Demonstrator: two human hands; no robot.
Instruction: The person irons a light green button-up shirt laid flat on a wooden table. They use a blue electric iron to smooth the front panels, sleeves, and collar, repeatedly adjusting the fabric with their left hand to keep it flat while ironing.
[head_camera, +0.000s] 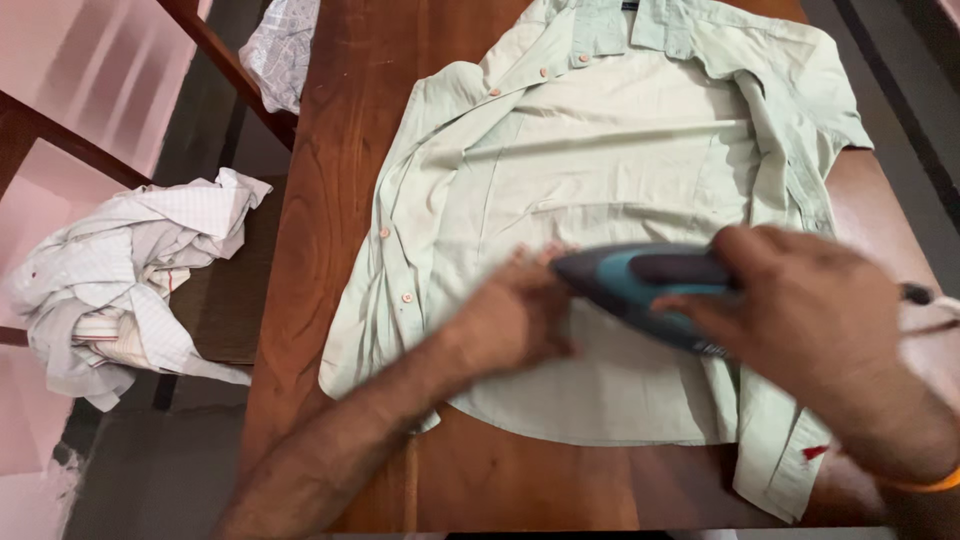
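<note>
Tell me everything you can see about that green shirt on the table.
The shirt is pale green, thin woven cloth by its look, with small buttons down one edge. It lies open, inside up, collar far from the person, flat on the wooden table, creased across the middle. The left hand presses it down; the right hand holds a teal iron on it. A small red tag shows near the hem.
</note>
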